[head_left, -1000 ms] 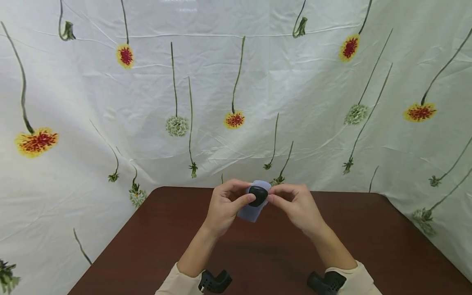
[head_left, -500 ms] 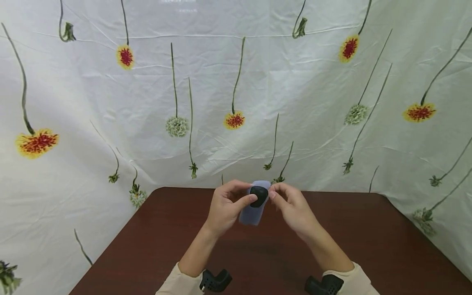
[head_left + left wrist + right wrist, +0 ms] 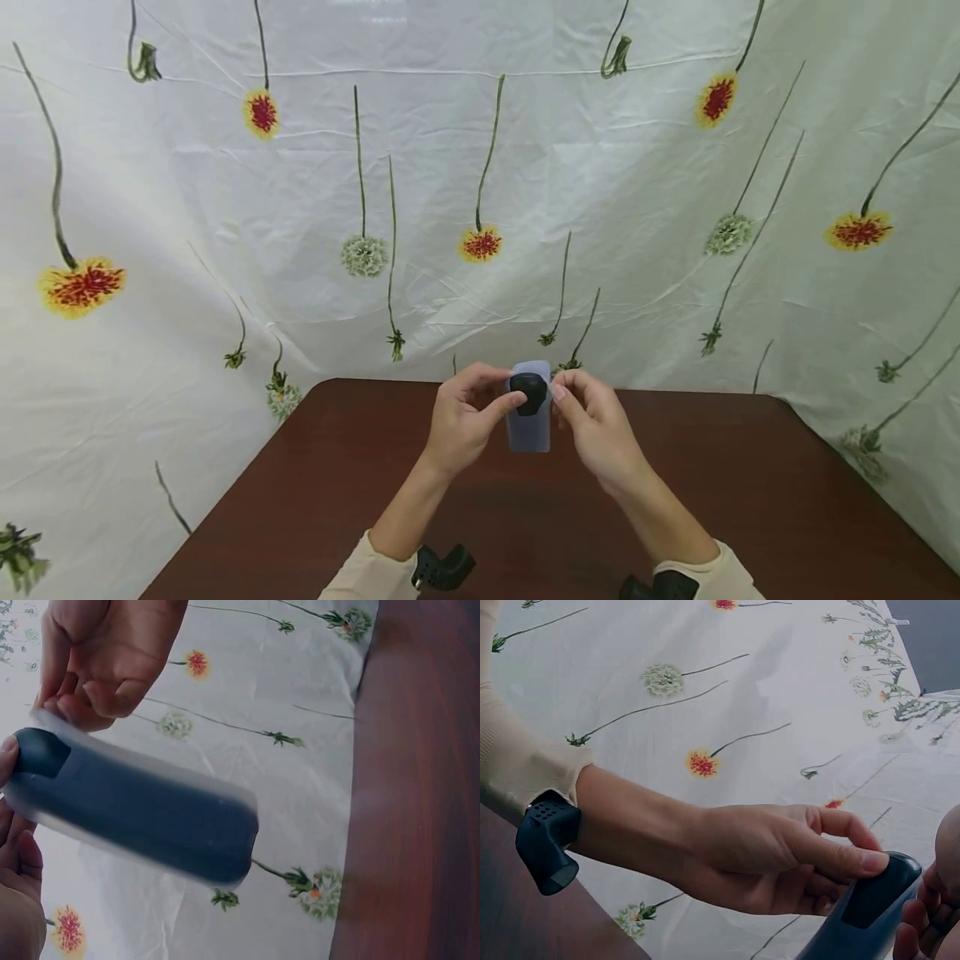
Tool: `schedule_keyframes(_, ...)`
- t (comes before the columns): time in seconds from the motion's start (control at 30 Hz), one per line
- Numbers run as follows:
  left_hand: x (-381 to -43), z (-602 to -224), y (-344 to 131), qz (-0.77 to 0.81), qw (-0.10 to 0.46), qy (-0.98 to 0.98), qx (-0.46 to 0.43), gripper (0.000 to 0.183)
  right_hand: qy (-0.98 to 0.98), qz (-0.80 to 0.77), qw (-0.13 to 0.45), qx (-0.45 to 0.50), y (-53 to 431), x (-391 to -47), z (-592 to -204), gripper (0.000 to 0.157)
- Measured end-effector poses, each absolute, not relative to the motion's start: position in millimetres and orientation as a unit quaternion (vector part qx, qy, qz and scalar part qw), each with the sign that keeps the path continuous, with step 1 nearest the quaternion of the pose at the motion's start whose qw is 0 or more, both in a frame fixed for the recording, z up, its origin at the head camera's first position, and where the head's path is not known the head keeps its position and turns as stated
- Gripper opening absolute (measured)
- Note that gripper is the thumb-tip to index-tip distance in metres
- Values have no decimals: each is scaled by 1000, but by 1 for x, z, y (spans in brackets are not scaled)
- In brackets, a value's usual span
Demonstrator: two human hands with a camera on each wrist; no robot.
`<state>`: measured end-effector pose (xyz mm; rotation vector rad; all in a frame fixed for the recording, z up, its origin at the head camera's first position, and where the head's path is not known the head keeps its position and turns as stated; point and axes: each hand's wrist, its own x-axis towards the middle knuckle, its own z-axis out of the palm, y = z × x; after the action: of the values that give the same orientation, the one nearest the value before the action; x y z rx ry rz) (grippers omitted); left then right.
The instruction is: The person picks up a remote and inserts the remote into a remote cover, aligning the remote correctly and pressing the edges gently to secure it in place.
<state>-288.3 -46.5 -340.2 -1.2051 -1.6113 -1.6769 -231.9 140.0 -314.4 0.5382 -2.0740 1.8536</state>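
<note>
A long, rounded dark device [image 3: 150, 814] in a translucent sleeve [image 3: 529, 437] is held up above the table, nearly upright in the head view. Near its upper end, a bare black patch [image 3: 531, 390] shows through an opening in the sleeve. My left hand [image 3: 467, 417] pinches this upper part from the left, thumb on the black patch and forefinger at the top edge. From the right, my right hand [image 3: 600, 429] pinches the sleeve's upper edge between thumb and forefinger. In the right wrist view, the right thumb [image 3: 866, 861] lies against the dark end [image 3: 881, 889].
A dark brown table [image 3: 360, 483] spreads beneath both hands. Behind it hangs a white cloth [image 3: 420, 167] printed with flowers. Black camera mounts [image 3: 444, 568] are worn at both wrists, beside cream sleeves.
The device has swung from a slant, lower end to the left, to nearly upright. Both hands keep close to its upper end, and the right one has shifted slightly along the edge.
</note>
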Motion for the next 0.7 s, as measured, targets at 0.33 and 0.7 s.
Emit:
schedule_keyframes(0.33, -288, -339, -48, -671, 201, -587, -406, 22, -731, 574, 277, 243, 140, -244, -330, 10)
schedule_keyframes(0.7, -281, -333, -51, -682, 169, -591, -397, 21, -743, 566, 201, 296, 154, -251, -329, 39)
